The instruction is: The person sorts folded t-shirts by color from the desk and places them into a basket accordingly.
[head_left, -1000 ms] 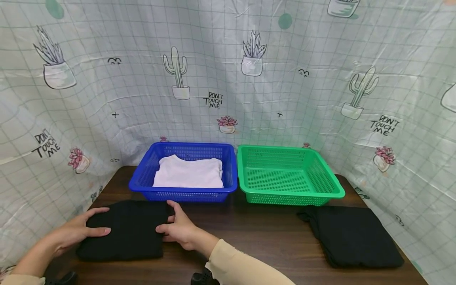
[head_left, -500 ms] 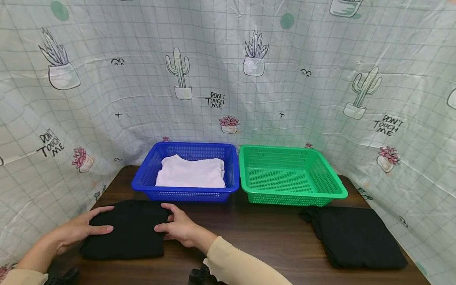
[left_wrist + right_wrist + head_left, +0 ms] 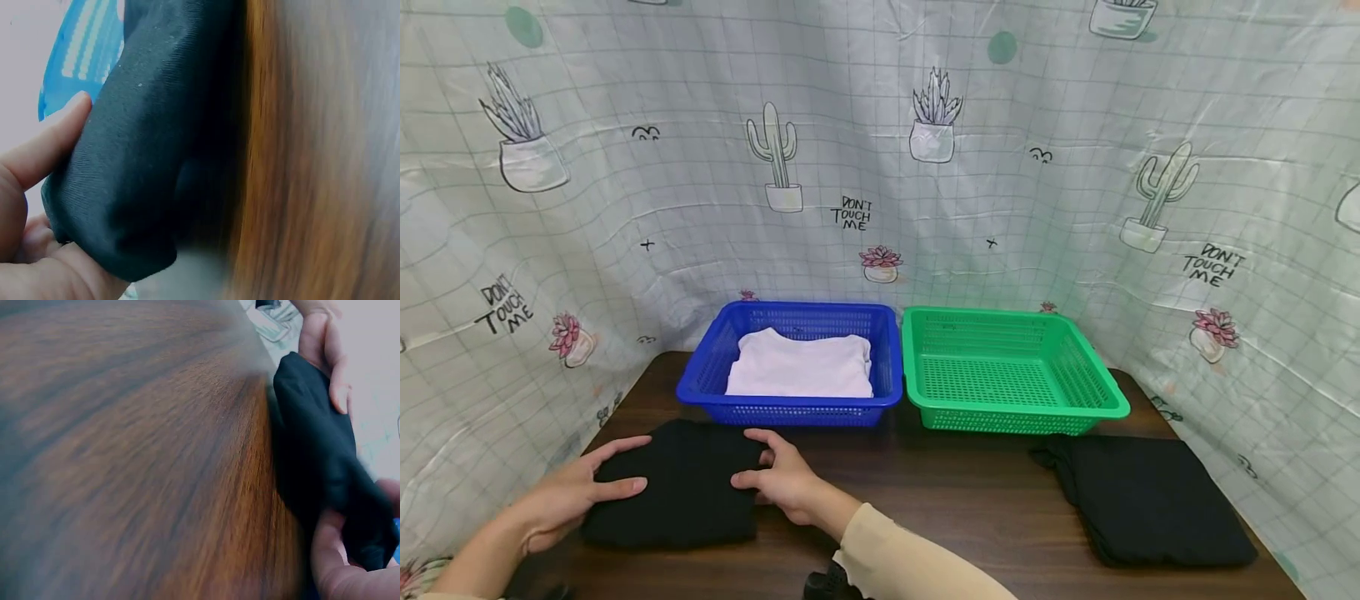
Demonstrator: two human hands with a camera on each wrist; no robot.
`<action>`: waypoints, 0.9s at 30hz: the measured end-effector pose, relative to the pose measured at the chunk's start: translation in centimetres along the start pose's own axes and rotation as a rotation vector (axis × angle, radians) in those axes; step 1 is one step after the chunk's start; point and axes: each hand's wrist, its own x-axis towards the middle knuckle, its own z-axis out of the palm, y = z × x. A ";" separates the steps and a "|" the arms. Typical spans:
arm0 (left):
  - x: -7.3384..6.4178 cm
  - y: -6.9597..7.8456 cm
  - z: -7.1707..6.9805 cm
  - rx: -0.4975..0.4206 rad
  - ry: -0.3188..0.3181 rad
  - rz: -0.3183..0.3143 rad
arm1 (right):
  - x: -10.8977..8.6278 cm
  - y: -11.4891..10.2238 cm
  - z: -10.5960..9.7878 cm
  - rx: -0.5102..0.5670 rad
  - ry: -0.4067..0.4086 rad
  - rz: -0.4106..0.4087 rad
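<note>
A folded black garment (image 3: 685, 492) lies near the table's left front, held from both sides. My left hand (image 3: 561, 496) grips its left edge, and my right hand (image 3: 786, 479) pinches its right edge with the thumb on top. In the left wrist view the black garment (image 3: 137, 131) has a thick, rounded fold between thumb and fingers. Some right fingers are tucked under the garment (image 3: 309, 419) in the right wrist view. Behind the hands stands a blue basket (image 3: 790, 410) with a folded white garment (image 3: 801, 367) in it.
A green basket (image 3: 1015, 410) stands beside the blue one, with nothing visible inside. Another folded black garment (image 3: 1157, 500) lies at the right on the dark wooden table (image 3: 940, 508), one corner loose. A patterned curtain (image 3: 880, 167) surrounds the table's back and sides.
The black garment has shifted slightly to the right, its left and right edges both moving. My left hand has gone with it. Baskets and the other black garment stay put.
</note>
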 end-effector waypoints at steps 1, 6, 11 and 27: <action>0.0 0.1 0.3 0.002 0.003 -0.002 | -0.1 0.0 -0.2 -0.005 -0.006 0.001; 0.1 1.2 1.9 -0.004 -0.006 0.019 | -1.0 -0.7 -1.3 0.001 -0.044 -0.018; -0.2 2.9 3.3 0.002 0.000 0.034 | -2.5 -2.1 -3.1 -0.009 -0.101 -0.054; 0.1 11.5 11.2 -0.029 -0.021 0.246 | -9.5 -9.6 -12.4 -0.046 -0.164 -0.060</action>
